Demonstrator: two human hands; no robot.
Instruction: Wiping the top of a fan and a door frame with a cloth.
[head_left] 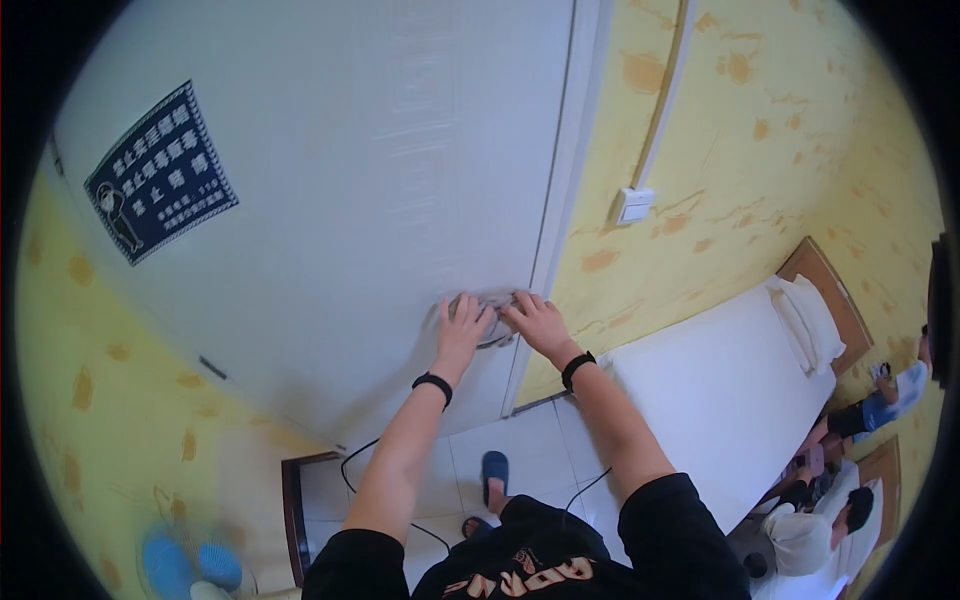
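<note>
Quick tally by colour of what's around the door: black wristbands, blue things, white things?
Black wristbands: 2, on the left hand and the right hand
Blue: 3, dark blue sign, blue slipper, blue fan
White: 3, white door, white wall switch, white bed
Total: 8

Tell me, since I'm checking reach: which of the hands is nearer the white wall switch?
Right. The right hand rests on the door handle by the door's edge, below the wall switch. The left hand lies farther left on the door.
</note>
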